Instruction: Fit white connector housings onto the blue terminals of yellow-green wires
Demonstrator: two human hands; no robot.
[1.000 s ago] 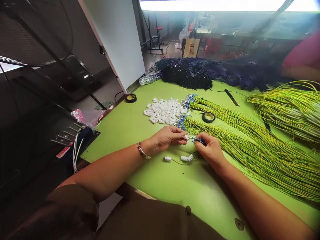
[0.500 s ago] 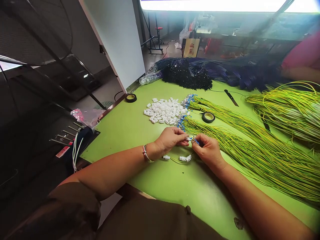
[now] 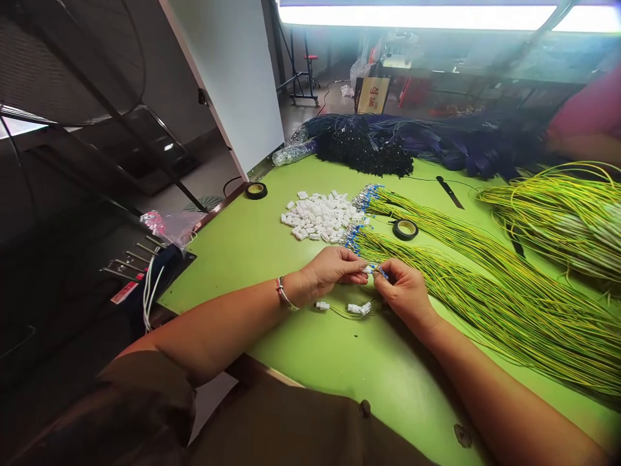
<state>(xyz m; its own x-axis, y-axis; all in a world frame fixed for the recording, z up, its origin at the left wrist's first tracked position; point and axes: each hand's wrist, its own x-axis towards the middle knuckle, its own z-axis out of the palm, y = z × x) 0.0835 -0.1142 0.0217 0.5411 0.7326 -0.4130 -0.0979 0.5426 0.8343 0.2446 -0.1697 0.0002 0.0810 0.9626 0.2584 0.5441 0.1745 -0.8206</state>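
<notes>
The left hand (image 3: 332,272) pinches a white connector (image 3: 368,268) between thumb and fingers. The right hand (image 3: 405,285) has thumb and fingers pressed together on blue-collared wire ends (image 3: 383,272). The connector sits in the narrow gap between the two sets of fingertips, against the wire ends; from where I stand, I cannot tell how far any terminal is seated. On the near side of the grip—resting on the green table (image 3: 310,362)—lie a cluster of white connectors (image 3: 359,309) and a single white piece (image 3: 322,305), with thin wire running beside them. Beyond the grip and to its left is a pile of loose white connectors (image 3: 317,217). A yellow-green wire bundle (image 3: 466,291) extends rightward from just behind the grip; a black tape roll (image 3: 405,228) lies farther back.
</notes>
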